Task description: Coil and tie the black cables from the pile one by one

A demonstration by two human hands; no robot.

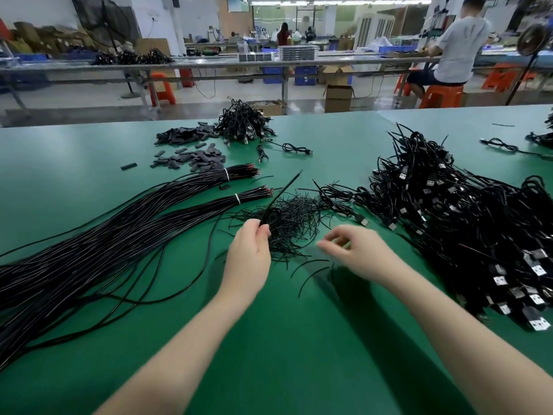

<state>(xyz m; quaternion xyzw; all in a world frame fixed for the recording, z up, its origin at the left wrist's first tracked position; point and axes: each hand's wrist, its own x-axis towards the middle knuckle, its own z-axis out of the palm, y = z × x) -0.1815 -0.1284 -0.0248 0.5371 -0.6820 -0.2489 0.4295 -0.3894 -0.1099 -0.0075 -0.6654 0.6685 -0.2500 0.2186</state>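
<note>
Across the green counter (299, 339) you've got three stocks, largest first: the heap of finished USB cables (466, 223) on your right, the long uncoiled black cables (98, 244) fanned out on your left and banded near their far ends by white ties (237, 198), then the small nest of black twist ties (287, 220) dead ahead, between the two.

Left hand (250, 253) is pinched on one twist tie (282, 190), lifted clear, tip pointing up and away from you. Right hand (356, 250) is loosely curled, fingers apart, holding nothing; it's blurred, so probably mid-move.

My read: you're at the tie-pick step, no cable in hand yet.

How to do it well:
- Pull the tie straight out along its length. The nest is tangled; a sideways yank likely drags neighbours with it.
- Check you have one tie, not two stuck together. Can't tell from here.
- Park the tie between two left fingers so the thumb stays free.
- Send the right hand to the loose strands nearest you on the left bundle, not the banded ends. Take one cable only.
- Coil in even loops, pinch the middle, then wrap the tie there and twist snug.
- Drop the finished coil on the right heap, away from the tie nest.
</note>
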